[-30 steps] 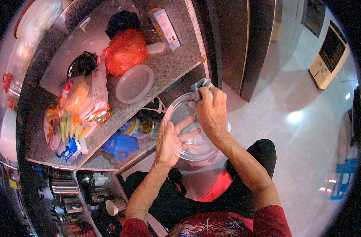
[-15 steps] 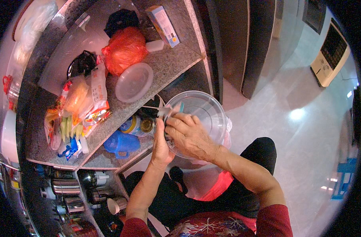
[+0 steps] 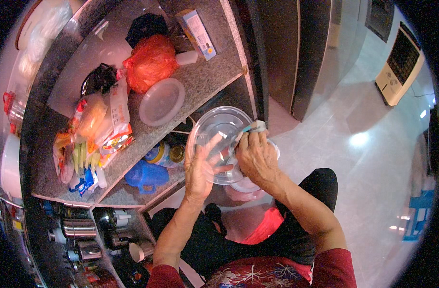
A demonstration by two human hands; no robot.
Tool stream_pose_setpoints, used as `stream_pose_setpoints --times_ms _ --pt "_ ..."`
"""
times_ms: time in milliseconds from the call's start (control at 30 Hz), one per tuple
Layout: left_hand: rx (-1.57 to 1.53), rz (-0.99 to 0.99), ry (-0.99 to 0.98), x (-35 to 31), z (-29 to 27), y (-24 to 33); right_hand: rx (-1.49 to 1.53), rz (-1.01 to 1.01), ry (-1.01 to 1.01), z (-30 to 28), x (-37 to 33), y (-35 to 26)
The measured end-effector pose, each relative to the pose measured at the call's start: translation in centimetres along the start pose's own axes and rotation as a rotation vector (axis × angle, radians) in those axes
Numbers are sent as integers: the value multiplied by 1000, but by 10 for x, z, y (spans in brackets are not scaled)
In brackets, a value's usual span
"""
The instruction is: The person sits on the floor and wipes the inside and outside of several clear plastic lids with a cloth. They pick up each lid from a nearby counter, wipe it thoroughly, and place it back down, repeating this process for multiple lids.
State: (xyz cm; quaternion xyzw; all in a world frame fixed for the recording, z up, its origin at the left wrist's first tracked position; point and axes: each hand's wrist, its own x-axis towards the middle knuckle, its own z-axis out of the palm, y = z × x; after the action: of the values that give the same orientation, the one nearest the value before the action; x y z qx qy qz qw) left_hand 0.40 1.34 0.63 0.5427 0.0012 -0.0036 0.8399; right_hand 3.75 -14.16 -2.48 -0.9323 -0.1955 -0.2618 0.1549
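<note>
A clear round plastic bowl [image 3: 223,120] sits tilted in front of me, above my knees. At its left side is my left hand [image 3: 200,170], holding it with the fingers spread against the wall; they show through the plastic. My right hand [image 3: 258,156] is closed at the bowl's right edge, the fingers pinched round a small pale thing with a teal strip [image 3: 252,127]. What kind of thing it is I cannot make out, as the fingers cover most of it. Beneath the bowl, a pale round container [image 3: 246,186] partly shows.
On the stone counter to the left stand a round translucent lid [image 3: 162,102], a red plastic bag [image 3: 152,62], a blue-white box [image 3: 197,34] and bagged food [image 3: 92,125]. Lower down are a blue plastic jug [image 3: 146,176] and jars [image 3: 177,153]. An air cooler [image 3: 399,67] stands far right.
The bowl has shifted left and into my left hand's grasp. My right hand has moved right, away from the left hand, with the pale thing in its fingers.
</note>
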Motion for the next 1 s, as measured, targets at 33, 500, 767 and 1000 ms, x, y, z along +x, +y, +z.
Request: stream_pose_setpoints --times_ms 33,500,767,1000 --pt "13 19 14 1 -1 1 45 -87 -29 5 -7 0" --pt "-125 -82 -19 1 2 1 380 -75 223 9 31 5" --pt "-155 -176 30 -2 -4 -3 666 -286 170 3 31 -14" --pt "-141 -154 -39 0 -7 5 907 -563 15 -1 13 -27"
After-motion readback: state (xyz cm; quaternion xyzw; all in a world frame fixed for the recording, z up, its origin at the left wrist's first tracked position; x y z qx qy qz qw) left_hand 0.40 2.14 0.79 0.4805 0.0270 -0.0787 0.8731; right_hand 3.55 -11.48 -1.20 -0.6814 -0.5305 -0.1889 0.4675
